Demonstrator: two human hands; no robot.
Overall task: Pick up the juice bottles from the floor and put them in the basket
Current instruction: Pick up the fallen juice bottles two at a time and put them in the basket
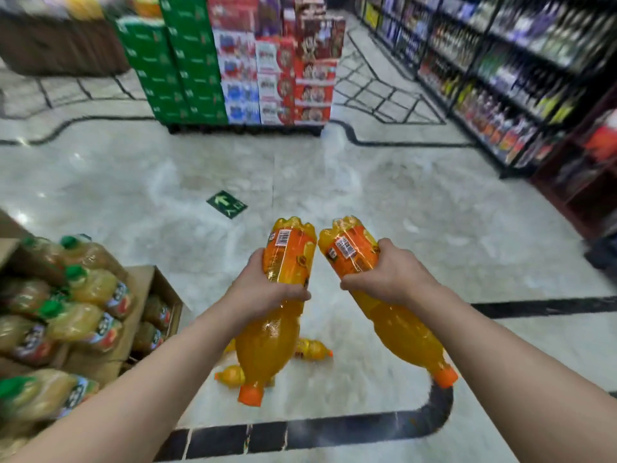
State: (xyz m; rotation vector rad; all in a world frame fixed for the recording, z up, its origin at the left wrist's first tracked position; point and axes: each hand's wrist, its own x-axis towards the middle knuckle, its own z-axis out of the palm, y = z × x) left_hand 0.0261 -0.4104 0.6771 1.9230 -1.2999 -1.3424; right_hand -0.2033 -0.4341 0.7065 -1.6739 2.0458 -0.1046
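Note:
My left hand (263, 289) grips a large orange juice bottle (267, 349) around its labelled middle, cap pointing down toward me. My right hand (390, 272) holds a second orange juice bottle (400, 332) the same way, its orange cap at the lower right. Both bottles are lifted above the marble floor. Under them, smaller orange juice bottles lie on the floor: one (314, 350) to the right of the left bottle and one (230, 375) near its cap. No basket is in view.
Cardboard boxes (147, 295) packed with green-capped juice bottles (86, 289) stand at the left. A stack of green and red cartons (233, 61) sits on a pallet straight ahead. Black shelving with bottles (500, 78) lines the right side. A green arrow sticker (227, 204) marks the floor.

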